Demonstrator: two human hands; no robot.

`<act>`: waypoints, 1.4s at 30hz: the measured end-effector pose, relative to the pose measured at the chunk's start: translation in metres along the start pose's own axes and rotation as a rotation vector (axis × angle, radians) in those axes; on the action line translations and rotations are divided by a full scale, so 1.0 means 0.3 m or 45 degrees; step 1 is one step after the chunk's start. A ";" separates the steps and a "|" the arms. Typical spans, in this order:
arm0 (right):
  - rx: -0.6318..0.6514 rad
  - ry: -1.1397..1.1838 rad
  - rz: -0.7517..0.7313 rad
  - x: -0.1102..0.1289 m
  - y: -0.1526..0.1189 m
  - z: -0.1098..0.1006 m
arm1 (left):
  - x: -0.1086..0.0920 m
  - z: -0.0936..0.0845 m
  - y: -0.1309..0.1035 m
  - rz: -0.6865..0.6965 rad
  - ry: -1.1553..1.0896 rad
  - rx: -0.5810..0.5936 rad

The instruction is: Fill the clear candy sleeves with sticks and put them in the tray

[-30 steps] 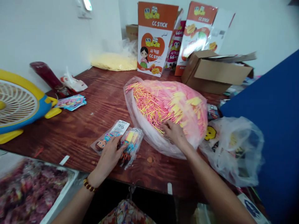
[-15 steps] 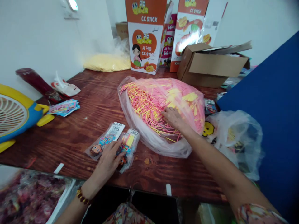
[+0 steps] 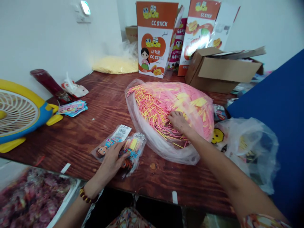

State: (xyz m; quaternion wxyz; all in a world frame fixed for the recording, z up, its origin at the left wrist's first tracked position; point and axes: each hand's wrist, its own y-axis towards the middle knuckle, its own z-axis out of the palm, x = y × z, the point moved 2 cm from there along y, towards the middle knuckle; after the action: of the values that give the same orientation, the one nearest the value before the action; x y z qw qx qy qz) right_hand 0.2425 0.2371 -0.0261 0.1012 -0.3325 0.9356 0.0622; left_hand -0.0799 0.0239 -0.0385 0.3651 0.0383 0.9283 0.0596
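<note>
My left hand (image 3: 113, 161) lies over two small clear packets on the wooden table, thumb and fingers spread. The left packet (image 3: 118, 135) has a printed card with a cartoon face; pink and yellow sticks show inside the right packet (image 3: 134, 146). My right hand (image 3: 178, 121) reaches into a large open plastic bag (image 3: 161, 152) full of thin pink and yellow sticks (image 3: 152, 109). Its fingers are curled together against the sticks, with the fingertips hidden among them. A beaded bracelet (image 3: 85, 195) is on my left wrist.
Behind the bag stand a CC Stick carton (image 3: 154, 41) and an open cardboard box (image 3: 225, 71). A yellow-blue fan (image 3: 21, 110) and a stack of printed cards (image 3: 73, 108) are at left. A white plastic bag (image 3: 255, 152) and a blue panel (image 3: 285, 110) are at right.
The whole view has shifted, so things appear slightly farther right. My left hand stays over the packets, and my right hand stays among the sticks with its fingers slightly more curled.
</note>
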 end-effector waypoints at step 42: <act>-0.537 1.901 0.863 0.132 -0.171 0.073 | 0.202 -0.137 0.215 -0.329 0.196 -0.340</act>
State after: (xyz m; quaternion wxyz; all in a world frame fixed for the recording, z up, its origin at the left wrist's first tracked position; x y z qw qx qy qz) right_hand 0.2483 0.1773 -0.0590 -0.6316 0.0001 0.7749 0.0264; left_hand -0.1505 0.0912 -0.0404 0.2997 -0.1347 0.9345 0.1373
